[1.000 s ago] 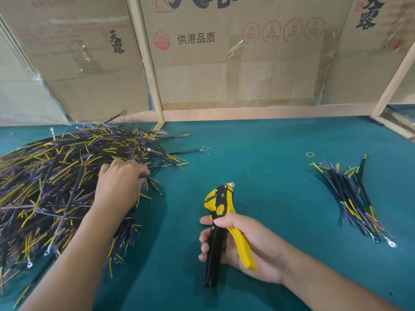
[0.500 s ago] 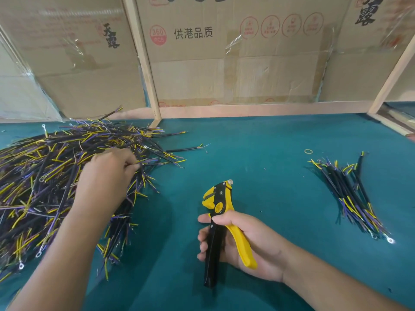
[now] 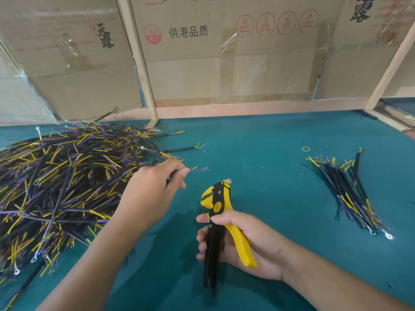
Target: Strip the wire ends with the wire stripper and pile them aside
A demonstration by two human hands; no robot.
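Head camera: A person at a green-topped bench (image 3: 258, 153) pinches a single wire (image 3: 197, 169) between the thumb and fingers of the left hand (image 3: 155, 187), its yellow and purple ends poking out to the right past the fingertips. The right hand (image 3: 242, 241) is wrapped around the handles of a yellow-and-black wire stripper (image 3: 216, 223), held upright with the jaws on top, opening to the left. The wire lies roughly level, pointing right; the stripper's head sits just below and to the right of the wire's tip, near but apart, so the coming move appears to turn on bringing that tip across into the jaws. The left hand is the nearer to the wire; the right has the tool alone. The wire looks thin and dark-sheathed with short coloured conductors at its end; whether they are bared cannot be told. Behind the left hand spreads a large heap of similar wires (image 3: 56, 187), some with ring terminals. A small, tidier pile of wires (image 3: 345, 189) lies well apart at right, beside a yellow rubber band (image 3: 306, 149). Cardboard cartons (image 3: 224, 63) line the back.
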